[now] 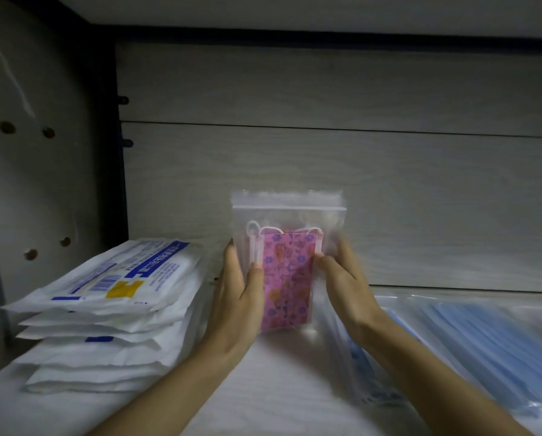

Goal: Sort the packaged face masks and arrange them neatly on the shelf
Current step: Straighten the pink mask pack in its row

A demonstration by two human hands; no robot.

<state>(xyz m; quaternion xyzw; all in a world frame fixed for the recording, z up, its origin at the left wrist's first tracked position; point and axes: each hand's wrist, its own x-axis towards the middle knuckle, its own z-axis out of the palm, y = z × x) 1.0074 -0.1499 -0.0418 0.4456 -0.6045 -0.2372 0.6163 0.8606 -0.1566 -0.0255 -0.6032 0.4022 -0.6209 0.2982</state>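
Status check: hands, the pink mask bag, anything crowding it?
Left hand and right hand grip pink mask bag upright on shelf. White packet stack left, blue mask bags right.

You can see print only on the top white pack [112, 275] of the stack at the left of the frame. A blue band carries large white Chinese characters, turned sideways and too blurred to read for sure. Beside it sit a barcode, a yellow patch and fine blue lines of text, none legible. No other pack shows any lettering.
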